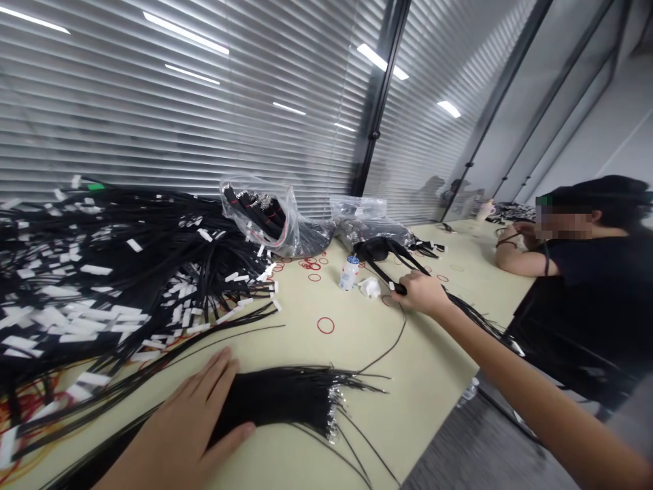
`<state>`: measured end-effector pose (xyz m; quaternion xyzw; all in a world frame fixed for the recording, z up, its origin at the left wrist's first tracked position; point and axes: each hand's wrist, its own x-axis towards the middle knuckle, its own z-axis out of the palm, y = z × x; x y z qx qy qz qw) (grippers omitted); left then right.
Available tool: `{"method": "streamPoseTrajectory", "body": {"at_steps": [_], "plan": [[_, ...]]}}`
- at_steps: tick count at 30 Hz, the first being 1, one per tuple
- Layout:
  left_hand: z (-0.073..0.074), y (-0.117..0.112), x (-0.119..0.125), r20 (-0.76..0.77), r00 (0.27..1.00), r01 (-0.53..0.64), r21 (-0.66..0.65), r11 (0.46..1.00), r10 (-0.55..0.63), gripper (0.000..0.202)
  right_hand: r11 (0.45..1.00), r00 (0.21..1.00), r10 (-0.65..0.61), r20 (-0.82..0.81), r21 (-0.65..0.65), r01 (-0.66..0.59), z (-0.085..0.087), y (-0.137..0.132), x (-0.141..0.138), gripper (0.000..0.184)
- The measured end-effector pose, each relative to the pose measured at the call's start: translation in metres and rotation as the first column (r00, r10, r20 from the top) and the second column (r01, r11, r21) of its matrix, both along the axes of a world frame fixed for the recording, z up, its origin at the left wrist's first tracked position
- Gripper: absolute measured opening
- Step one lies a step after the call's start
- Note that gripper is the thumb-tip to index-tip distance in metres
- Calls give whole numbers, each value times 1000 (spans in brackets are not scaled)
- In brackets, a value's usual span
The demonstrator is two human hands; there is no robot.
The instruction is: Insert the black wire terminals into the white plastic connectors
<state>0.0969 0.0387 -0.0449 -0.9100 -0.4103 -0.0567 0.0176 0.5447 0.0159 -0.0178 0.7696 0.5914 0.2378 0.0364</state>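
Observation:
My left hand (191, 425) lies on a bundle of thin black wires (296, 398) at the near edge of the table (357, 354); its fingers are together on top, the thumb curls under the bundle. My right hand (421, 292) is stretched far out and closed around a bunch of black cables (380, 255) that runs back across the table. One loose black wire (390, 347) curves from that hand toward the near bundle.
A big heap of black cables with white labels (112, 286) covers the left of the table. Clear bags of cables (265, 214) lie at the back. Red rubber bands (325, 325), a small bottle (349, 272) and crumpled paper (371, 287) lie mid-table. Another person (576, 272) sits right.

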Motion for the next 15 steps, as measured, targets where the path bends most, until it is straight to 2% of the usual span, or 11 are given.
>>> {"method": "streamPoseTrajectory", "body": {"at_steps": [5,10,12,15], "plan": [[-5,2,-3,-41,999,39,90,995,-35,73,998,999,22,38,61,-24,10,3,-5,36],[-29,8,-14,2,996,82,194,978,-84,69,982,996,-41,77,187,26,38,10,9,38],[-39,10,-19,51,994,88,189,978,-99,67,971,993,-70,95,233,46,56,24,18,40],[-53,15,-25,156,985,49,160,986,-74,62,961,989,-87,120,270,52,83,62,28,42]]}}
